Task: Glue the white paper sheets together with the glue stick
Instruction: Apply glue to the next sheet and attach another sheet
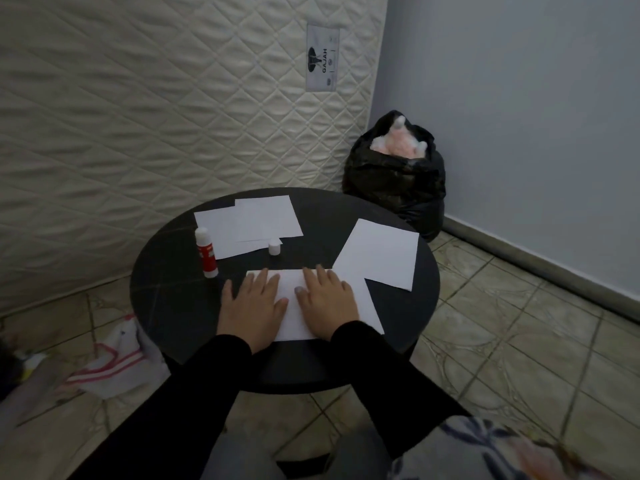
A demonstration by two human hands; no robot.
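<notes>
On the left of the round dark surface (pixel 166 306) the uncapped glue stick (pixel 206 252) stands upright, its cap (pixel 274 247) just right of it by two overlapping sheets (pixel 249 225). The left hand (pixel 252 306) and right hand (pixel 325 299) lie spread flat, holding nothing, on the near paper (pixel 294 306). Pressing probably works best smoothing outward from the middle, so edges bond without wrinkles. Another sheet (pixel 379 254) at right overlaps its corner and may get in the way.
</notes>
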